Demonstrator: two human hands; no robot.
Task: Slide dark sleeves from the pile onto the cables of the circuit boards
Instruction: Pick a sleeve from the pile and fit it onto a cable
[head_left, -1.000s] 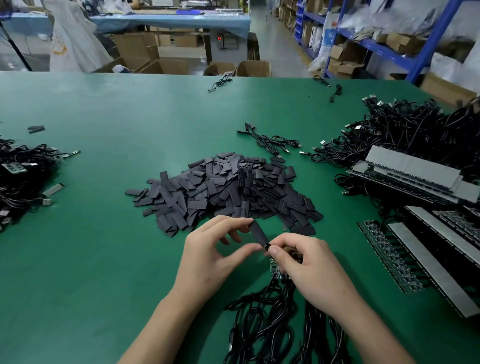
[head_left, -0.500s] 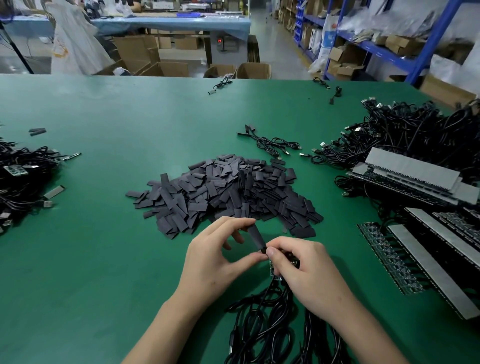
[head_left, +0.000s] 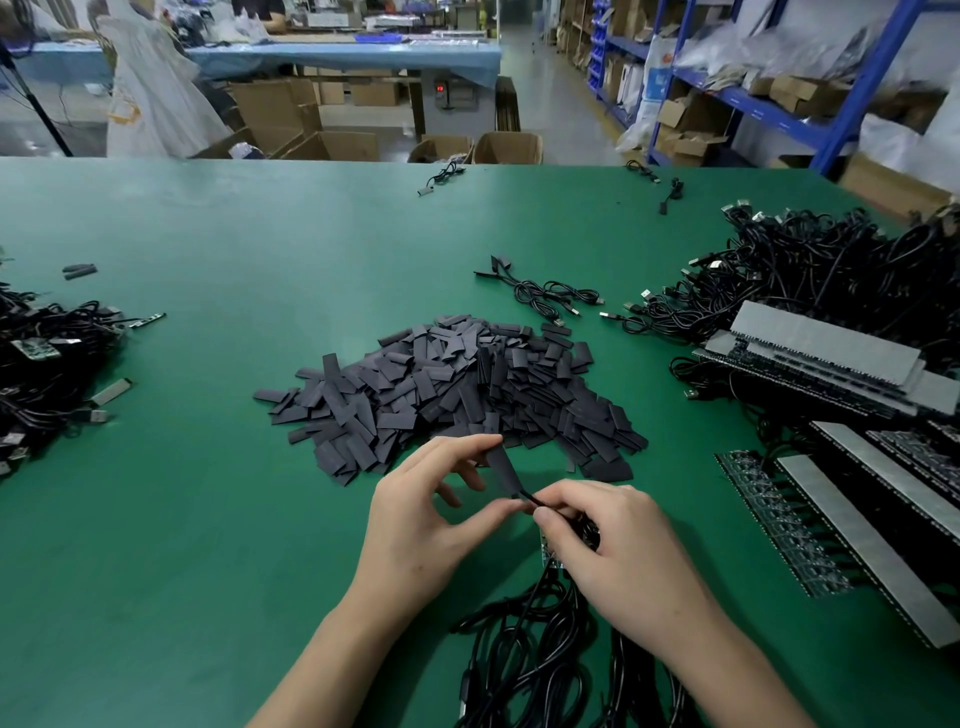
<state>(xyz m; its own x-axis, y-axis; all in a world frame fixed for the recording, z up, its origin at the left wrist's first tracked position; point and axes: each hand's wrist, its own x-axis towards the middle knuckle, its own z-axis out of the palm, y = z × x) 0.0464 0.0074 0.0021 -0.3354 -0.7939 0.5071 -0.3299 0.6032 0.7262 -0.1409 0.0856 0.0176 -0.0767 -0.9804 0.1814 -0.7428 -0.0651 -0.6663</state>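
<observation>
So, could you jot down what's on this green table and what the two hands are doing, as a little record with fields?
Table: green
Middle: pile of dark sleeves
Left hand: pinches one sleeve
Right hand: pinches a cable end at the sleeve's mouth
Under right hand: small board, mostly hidden
Right side: board strips, cable heap
Left side: second heap of cables

No words or numbers here are clear enough to read. A small red display (head_left: 440, 88) glows on a grey box (head_left: 457, 98) under the far table (head_left: 343, 54), but it is too blurry.
</observation>
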